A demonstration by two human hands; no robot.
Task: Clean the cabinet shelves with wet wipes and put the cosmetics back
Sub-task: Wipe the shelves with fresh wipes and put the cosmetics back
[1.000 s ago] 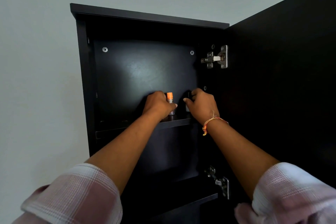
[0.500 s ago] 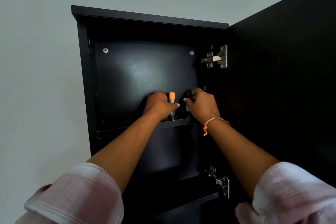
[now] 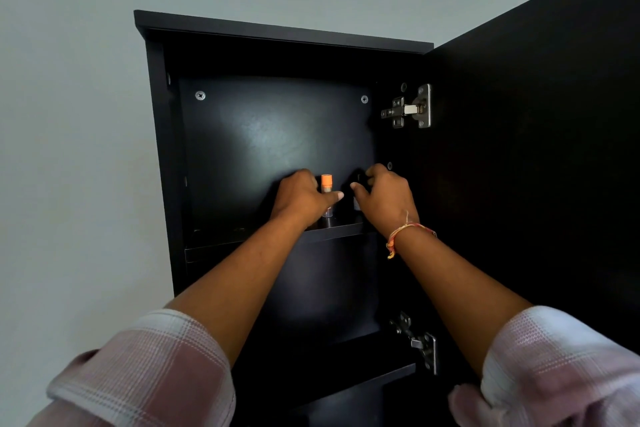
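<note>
A black wall cabinet (image 3: 162,156) stands open in front of me. On its upper shelf (image 3: 339,230) a small bottle with an orange cap (image 3: 326,183) stands upright. My left hand (image 3: 300,199) is wrapped around the bottle's lower part. Just to the right, my right hand (image 3: 384,199) is closed on a dark bottle (image 3: 356,201) that is mostly hidden by the fingers. Both hands sit at the right half of the shelf, a thumb's width apart.
The cabinet door (image 3: 540,149) hangs open on the right on two metal hinges (image 3: 410,107). A lower shelf (image 3: 388,374) shows under my arms. A pale wall surrounds the cabinet. The left half of the upper shelf is dark.
The view has shifted slightly. The orange-capped bottle and my left hand have edged a little to the right; my right hand stays on the dark bottle.
</note>
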